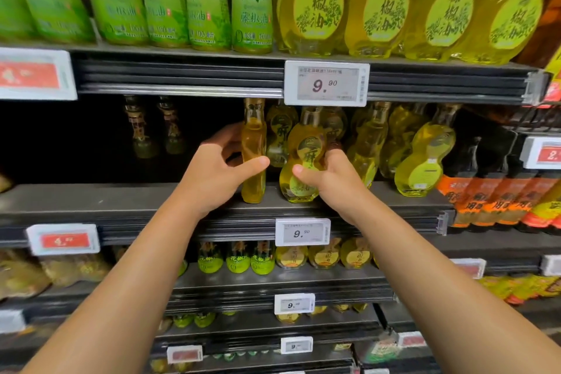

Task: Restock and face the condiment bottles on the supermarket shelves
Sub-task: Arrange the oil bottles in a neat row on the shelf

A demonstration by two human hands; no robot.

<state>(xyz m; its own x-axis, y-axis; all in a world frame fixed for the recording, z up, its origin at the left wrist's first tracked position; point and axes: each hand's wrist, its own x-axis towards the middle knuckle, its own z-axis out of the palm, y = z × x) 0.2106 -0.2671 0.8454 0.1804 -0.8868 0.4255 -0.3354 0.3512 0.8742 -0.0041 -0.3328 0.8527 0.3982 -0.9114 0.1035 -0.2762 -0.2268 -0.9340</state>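
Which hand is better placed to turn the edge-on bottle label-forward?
Left. The left hand already grips the edge-on bottle with thumb in front, while the right hand is occupied holding the neighbouring gourd-shaped bottle, whose label already faces out.

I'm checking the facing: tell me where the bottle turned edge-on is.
In the head view, the edge-on bottle stands at the middle shelf's front, left of centre, gripped by the left hand, beside the gourd-shaped bottle the right hand holds.

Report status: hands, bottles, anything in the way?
Left hand grips side-on bottle. Right hand grips gourd bottle. Both on shelf. Nothing blocking.
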